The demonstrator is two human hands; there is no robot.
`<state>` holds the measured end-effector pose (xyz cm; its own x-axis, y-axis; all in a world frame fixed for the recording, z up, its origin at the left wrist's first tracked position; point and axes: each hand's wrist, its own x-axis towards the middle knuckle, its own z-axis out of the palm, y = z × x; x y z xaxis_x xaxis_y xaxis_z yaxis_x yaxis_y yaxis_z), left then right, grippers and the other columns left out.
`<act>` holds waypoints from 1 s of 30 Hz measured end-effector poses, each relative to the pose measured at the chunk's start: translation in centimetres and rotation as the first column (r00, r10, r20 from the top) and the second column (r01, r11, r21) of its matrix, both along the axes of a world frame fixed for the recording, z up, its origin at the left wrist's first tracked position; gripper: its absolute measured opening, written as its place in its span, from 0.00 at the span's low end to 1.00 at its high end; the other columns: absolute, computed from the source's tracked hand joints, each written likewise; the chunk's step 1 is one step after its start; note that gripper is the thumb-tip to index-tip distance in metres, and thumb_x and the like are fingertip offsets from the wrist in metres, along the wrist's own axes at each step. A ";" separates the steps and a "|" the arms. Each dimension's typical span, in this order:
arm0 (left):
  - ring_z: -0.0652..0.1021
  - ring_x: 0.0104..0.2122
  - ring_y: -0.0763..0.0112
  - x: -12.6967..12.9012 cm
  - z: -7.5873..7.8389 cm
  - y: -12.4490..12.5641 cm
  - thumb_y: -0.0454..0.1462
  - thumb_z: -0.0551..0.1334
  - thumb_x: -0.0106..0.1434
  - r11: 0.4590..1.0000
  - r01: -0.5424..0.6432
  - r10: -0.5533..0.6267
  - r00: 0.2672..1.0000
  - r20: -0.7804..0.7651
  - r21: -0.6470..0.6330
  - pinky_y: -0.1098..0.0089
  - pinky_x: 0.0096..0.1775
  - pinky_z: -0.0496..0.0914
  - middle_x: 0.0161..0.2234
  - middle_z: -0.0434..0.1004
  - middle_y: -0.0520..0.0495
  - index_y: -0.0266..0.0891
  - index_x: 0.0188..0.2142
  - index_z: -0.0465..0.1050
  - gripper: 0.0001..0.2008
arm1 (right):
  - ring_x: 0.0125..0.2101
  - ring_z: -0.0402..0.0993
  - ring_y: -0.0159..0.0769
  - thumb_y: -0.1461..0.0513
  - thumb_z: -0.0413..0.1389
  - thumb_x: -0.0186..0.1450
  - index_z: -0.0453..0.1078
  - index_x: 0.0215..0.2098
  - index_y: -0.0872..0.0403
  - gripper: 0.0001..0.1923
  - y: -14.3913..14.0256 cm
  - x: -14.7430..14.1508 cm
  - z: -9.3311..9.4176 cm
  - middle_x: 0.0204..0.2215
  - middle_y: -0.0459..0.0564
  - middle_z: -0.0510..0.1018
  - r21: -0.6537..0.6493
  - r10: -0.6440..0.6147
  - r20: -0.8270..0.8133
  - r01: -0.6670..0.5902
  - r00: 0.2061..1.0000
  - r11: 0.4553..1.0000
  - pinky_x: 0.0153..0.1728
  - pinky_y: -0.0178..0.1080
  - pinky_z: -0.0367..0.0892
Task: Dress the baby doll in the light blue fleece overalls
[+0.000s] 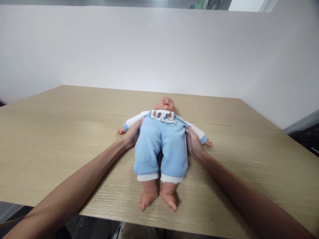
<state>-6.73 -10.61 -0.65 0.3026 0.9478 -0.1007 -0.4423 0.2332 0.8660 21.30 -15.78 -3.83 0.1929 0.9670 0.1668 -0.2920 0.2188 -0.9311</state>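
While the plastic baby doll in fuzzy light-blue overalls and a white long-sleeved top (pixel 160 142) lies on its back on the pale wood-grain bench (pixel 62 132), both of the person's hands press against its sides at waist height. The left hand (pixel 132 134) grips the doll's flank just below its outstretched white sleeve, fingers (pixel 138 125) curled into the blue fleece. The right hand (pixel 193 143) clasps the opposite flank the same way, fingers tucked against the fabric under the other sleeve. The doll's bare feet point toward the near edge of the bench, its head toward the plain white wall (pixel 159 49) behind. A white bib with cartoon eyes (pixel 162 115) sits under the doll's chin.
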 end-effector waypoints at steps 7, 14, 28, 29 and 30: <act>0.80 0.61 0.46 -0.2 -0.3 0.3 0.55 0.69 0.68 0.999 0.055 -0.055 0.999 0.000 0.003 0.55 0.67 0.70 0.54 0.87 0.43 0.40 0.57 0.81 0.27 | 0.51 0.78 0.46 0.55 0.61 0.64 0.73 0.44 0.46 0.11 -0.4 -0.4 1.3 0.44 0.45 0.84 -0.029 0.015 0.033 -0.015 0.999 0.999 0.58 0.46 0.69; 0.80 0.60 0.39 -0.4 0.4 -0.3 0.57 0.67 0.67 0.999 0.037 -0.037 0.998 -0.043 0.003 0.46 0.67 0.69 0.47 0.88 0.42 0.41 0.55 0.81 0.27 | 0.52 0.78 0.47 0.54 0.60 0.63 0.72 0.42 0.47 0.10 -0.5 -0.3 1.9 0.44 0.46 0.84 -0.020 0.009 0.095 -0.007 0.995 1.000 0.59 0.48 0.70; 0.76 0.67 0.44 -1.3 -0.7 1.1 0.49 0.70 0.68 0.993 0.102 -0.098 0.993 -0.065 0.066 0.52 0.71 0.66 0.60 0.83 0.41 0.40 0.56 0.82 0.22 | 0.43 0.76 0.43 0.54 0.60 0.66 0.72 0.40 0.46 0.07 -0.7 0.6 1.2 0.35 0.43 0.78 0.023 -0.038 0.187 0.034 0.982 0.999 0.54 0.43 0.69; 0.76 0.67 0.45 -1.2 -0.7 1.1 0.48 0.70 0.68 0.994 0.091 -0.087 0.994 -0.068 0.054 0.52 0.71 0.66 0.59 0.83 0.41 0.40 0.56 0.82 0.21 | 0.43 0.75 0.43 0.54 0.60 0.66 0.73 0.40 0.46 0.07 -0.7 0.6 1.3 0.36 0.43 0.78 0.017 -0.028 0.189 0.025 0.982 1.000 0.53 0.43 0.69; 0.76 0.67 0.45 -1.1 -0.7 1.1 0.47 0.71 0.68 0.996 0.080 -0.077 0.995 -0.066 0.041 0.53 0.71 0.66 0.59 0.84 0.41 0.40 0.56 0.82 0.21 | 0.43 0.75 0.43 0.54 0.60 0.67 0.73 0.41 0.46 0.07 -0.8 0.6 1.3 0.36 0.43 0.78 0.013 -0.017 0.187 0.015 0.982 1.000 0.52 0.43 0.69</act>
